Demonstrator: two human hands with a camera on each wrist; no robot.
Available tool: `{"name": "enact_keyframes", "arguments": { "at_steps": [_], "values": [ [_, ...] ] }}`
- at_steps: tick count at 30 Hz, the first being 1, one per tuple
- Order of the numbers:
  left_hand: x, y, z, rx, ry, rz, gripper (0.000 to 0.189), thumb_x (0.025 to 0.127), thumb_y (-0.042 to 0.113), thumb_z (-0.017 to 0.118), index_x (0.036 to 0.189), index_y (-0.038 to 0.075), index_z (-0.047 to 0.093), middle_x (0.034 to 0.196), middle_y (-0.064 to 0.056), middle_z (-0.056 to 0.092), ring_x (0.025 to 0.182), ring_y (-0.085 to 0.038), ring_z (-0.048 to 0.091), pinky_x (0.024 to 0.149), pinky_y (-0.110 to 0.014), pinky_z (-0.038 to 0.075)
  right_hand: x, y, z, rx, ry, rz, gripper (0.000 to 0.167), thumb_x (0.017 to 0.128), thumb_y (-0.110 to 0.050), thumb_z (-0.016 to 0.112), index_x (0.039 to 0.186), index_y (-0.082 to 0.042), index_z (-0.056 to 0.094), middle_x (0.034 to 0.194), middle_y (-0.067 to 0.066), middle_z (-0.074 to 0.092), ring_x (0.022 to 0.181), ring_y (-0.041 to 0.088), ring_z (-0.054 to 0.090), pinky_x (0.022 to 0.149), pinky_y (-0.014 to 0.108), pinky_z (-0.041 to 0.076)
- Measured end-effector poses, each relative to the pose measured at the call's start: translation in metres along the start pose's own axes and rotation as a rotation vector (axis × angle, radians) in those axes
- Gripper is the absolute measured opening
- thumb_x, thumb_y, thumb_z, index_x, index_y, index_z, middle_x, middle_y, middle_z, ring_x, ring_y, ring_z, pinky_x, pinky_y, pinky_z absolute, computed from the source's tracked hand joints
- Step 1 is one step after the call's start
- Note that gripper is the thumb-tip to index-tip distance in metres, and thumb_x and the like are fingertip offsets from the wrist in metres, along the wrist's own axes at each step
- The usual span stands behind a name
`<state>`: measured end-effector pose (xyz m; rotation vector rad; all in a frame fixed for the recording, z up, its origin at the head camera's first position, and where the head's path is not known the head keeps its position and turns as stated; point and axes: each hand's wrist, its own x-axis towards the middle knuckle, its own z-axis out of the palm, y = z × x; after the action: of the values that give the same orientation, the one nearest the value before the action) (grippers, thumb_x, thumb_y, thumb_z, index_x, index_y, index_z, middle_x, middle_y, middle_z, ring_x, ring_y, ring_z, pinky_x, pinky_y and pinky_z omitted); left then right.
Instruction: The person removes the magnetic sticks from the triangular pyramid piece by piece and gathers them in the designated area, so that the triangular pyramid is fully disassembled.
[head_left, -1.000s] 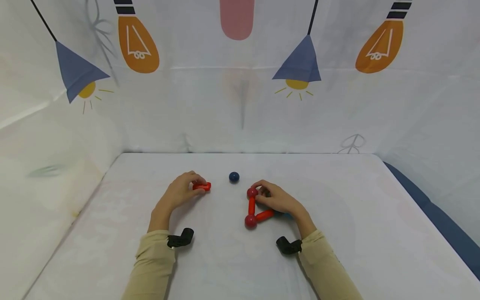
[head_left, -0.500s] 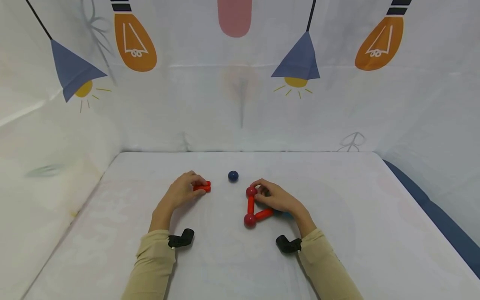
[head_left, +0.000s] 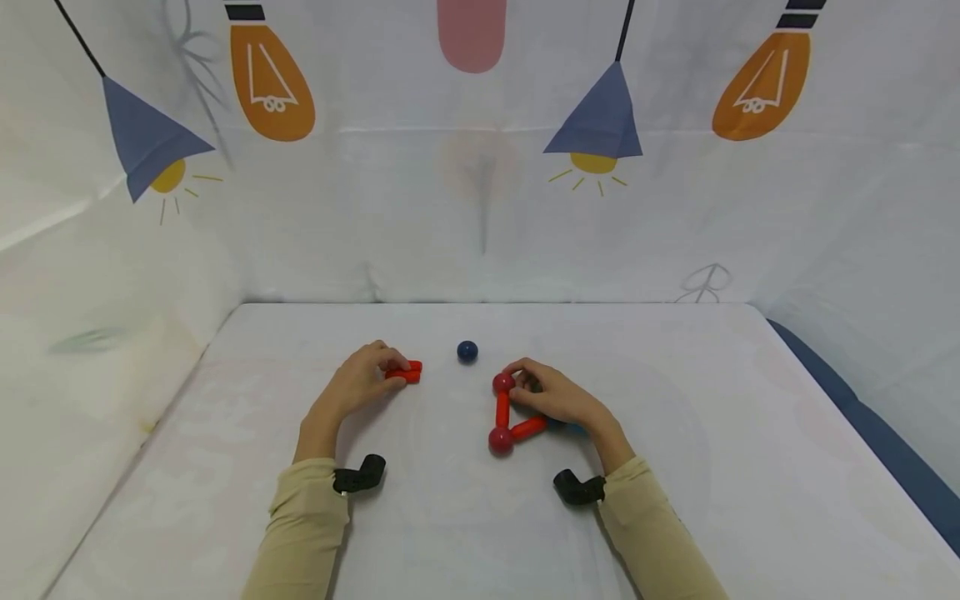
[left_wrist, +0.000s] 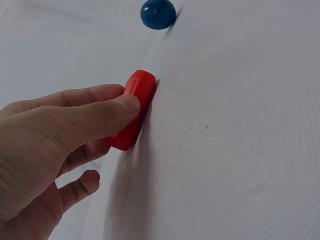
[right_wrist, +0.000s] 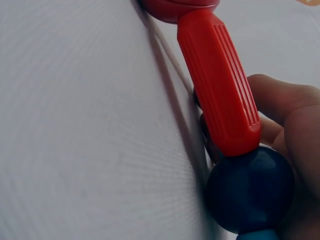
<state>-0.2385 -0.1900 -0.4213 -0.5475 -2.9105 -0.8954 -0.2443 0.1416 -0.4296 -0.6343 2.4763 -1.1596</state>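
Observation:
My left hand (head_left: 358, 379) pinches red rods (head_left: 406, 377) between thumb and fingers. In the head view they look like two short bars side by side; the left wrist view shows one ribbed red rod (left_wrist: 136, 107) low over the white surface. My right hand (head_left: 558, 396) has its fingers at the upper dark red ball (head_left: 503, 382) of a joined ball-and-rod piece. A red rod (head_left: 502, 410) links that ball to a lower dark red ball (head_left: 501, 441). From there another red rod (right_wrist: 220, 85) runs to a dark blue ball (right_wrist: 250, 190), largely hidden by the hand in the head view.
A loose dark blue ball (head_left: 467, 352) lies between the hands, farther back on the white table (head_left: 465, 517). A light blue part (head_left: 576, 430) shows below the right hand. White cloth with printed lamps (head_left: 592, 117) stands behind the table's far edge.
The red rods in the left hand have turned slightly and now lie more nearly parallel. The right hand and the joined piece stay in place; the head view shifts slightly.

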Motion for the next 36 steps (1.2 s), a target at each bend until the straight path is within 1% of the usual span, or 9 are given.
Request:
{"name": "enact_keyframes", "arguments": {
  "at_steps": [9, 13, 16, 19, 21, 24, 28, 31, 36],
  "values": [
    [0.002, 0.0, 0.0, -0.002, 0.003, -0.007, 0.017, 0.082, 0.013, 0.073, 0.098, 0.014, 0.067, 0.097, -0.003, 0.059, 0.092, -0.021, 0.056, 0.081, -0.04, 0.045, -0.001, 0.002, -0.002, 0.001, 0.002, -0.018, 0.03, 0.093, -0.024, 0.058, 0.122, -0.018, 0.054, 0.098, 0.004, 0.056, 0.092, 0.017, 0.051, 0.081, 0.031, 0.043],
    [0.004, 0.002, 0.002, -0.004, 0.043, 0.007, 0.019, 0.082, 0.017, 0.074, 0.099, 0.015, 0.067, 0.096, -0.003, 0.059, 0.088, -0.02, 0.055, 0.077, -0.035, 0.044, -0.001, 0.002, -0.002, -0.014, -0.002, -0.008, 0.032, 0.093, -0.027, 0.058, 0.124, -0.018, 0.056, 0.098, 0.003, 0.057, 0.092, 0.017, 0.051, 0.081, 0.031, 0.043],
    [0.007, 0.011, 0.005, -0.031, 0.092, 0.046, 0.018, 0.083, 0.019, 0.072, 0.1, 0.015, 0.067, 0.094, -0.002, 0.059, 0.085, -0.018, 0.055, 0.074, -0.033, 0.045, -0.001, 0.001, -0.002, -0.037, -0.008, -0.007, 0.034, 0.092, -0.03, 0.06, 0.124, -0.017, 0.058, 0.097, 0.001, 0.058, 0.091, 0.016, 0.051, 0.082, 0.031, 0.043],
    [0.011, 0.031, 0.012, -0.076, 0.106, 0.111, 0.018, 0.087, 0.019, 0.068, 0.104, 0.014, 0.066, 0.095, -0.003, 0.059, 0.085, -0.018, 0.057, 0.074, -0.034, 0.048, -0.001, 0.001, -0.001, -0.055, -0.009, -0.016, 0.034, 0.091, -0.032, 0.062, 0.122, -0.018, 0.061, 0.097, -0.001, 0.061, 0.091, 0.015, 0.053, 0.083, 0.031, 0.044],
    [0.013, 0.046, 0.021, -0.116, 0.069, 0.16, 0.021, 0.089, 0.02, 0.066, 0.109, 0.013, 0.064, 0.099, -0.004, 0.061, 0.089, -0.018, 0.057, 0.076, -0.035, 0.05, -0.001, 0.001, 0.0, -0.064, -0.007, -0.036, 0.033, 0.09, -0.032, 0.064, 0.12, -0.019, 0.062, 0.097, -0.002, 0.062, 0.091, 0.014, 0.054, 0.084, 0.031, 0.046],
    [0.016, 0.068, 0.039, -0.15, -0.036, 0.208, 0.029, 0.091, 0.022, 0.063, 0.119, 0.013, 0.061, 0.111, -0.005, 0.061, 0.096, -0.018, 0.057, 0.081, -0.035, 0.05, 0.0, 0.001, 0.002, -0.075, 0.0, -0.084, 0.031, 0.089, -0.032, 0.065, 0.118, -0.02, 0.063, 0.097, -0.004, 0.064, 0.09, 0.013, 0.057, 0.083, 0.03, 0.047],
    [0.02, 0.086, 0.06, -0.109, -0.171, 0.236, 0.04, 0.095, 0.026, 0.057, 0.133, 0.013, 0.053, 0.124, -0.004, 0.059, 0.109, -0.016, 0.056, 0.094, -0.033, 0.048, 0.001, 0.003, 0.005, -0.082, 0.022, -0.136, 0.025, 0.089, -0.031, 0.065, 0.112, -0.021, 0.063, 0.095, -0.005, 0.064, 0.088, 0.011, 0.058, 0.081, 0.027, 0.049],
    [0.022, 0.09, 0.067, -0.077, -0.184, 0.251, 0.041, 0.095, 0.021, 0.056, 0.134, 0.008, 0.052, 0.123, -0.005, 0.061, 0.112, -0.018, 0.057, 0.1, -0.035, 0.045, 0.002, 0.004, 0.006, -0.086, 0.055, -0.153, 0.019, 0.09, -0.027, 0.064, 0.107, -0.02, 0.064, 0.095, -0.005, 0.065, 0.086, 0.01, 0.058, 0.08, 0.026, 0.049],
    [0.021, 0.088, 0.063, -0.1, -0.166, 0.226, 0.032, 0.092, 0.016, 0.062, 0.122, 0.006, 0.061, 0.108, -0.004, 0.067, 0.098, -0.016, 0.06, 0.091, -0.034, 0.049, 0.001, 0.005, 0.005, -0.105, 0.109, -0.139, 0.012, 0.091, -0.024, 0.062, 0.103, -0.02, 0.065, 0.094, -0.005, 0.066, 0.085, 0.011, 0.058, 0.079, 0.027, 0.049]
  ]
}}
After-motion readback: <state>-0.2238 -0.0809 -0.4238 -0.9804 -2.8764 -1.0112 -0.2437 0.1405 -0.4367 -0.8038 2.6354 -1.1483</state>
